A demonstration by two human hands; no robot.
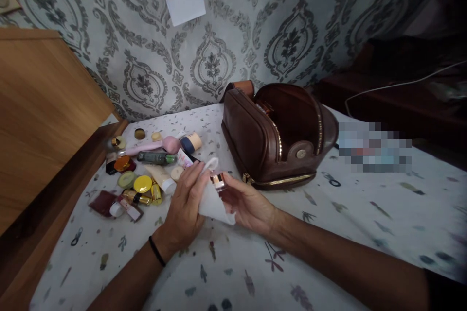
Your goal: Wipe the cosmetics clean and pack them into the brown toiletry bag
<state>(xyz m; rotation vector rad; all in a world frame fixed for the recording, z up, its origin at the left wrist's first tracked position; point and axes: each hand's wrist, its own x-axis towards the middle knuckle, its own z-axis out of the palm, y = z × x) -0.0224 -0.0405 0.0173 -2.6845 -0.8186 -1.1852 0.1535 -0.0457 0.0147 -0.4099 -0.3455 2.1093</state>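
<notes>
My left hand point(186, 201), with a black band at the wrist, is closed on a white wipe point(213, 204), which hangs down between my two hands. My right hand point(251, 204) grips a small clear container with a shiny copper-coloured cap point(218, 181). The wipe lies against this container; its lower part is hidden by fingers and cloth. Just beyond my right hand stands a brown leather toiletry bag point(251, 141), unzipped, its dark inside partly visible. Left of my hands lie cosmetics, among them a cream tube point(160, 178), a yellow round jar point(142, 184) and a dark green bottle point(155, 157).
A pink-handled tool point(142, 147) and a navy-and-beige container point(191, 143) lie among the cosmetics on the patterned white sheet point(226, 277). Wooden furniture point(47, 121) borders the left side. Behind is a patterned wall point(233, 29). A blurred patch point(375, 148) lies right of the bag.
</notes>
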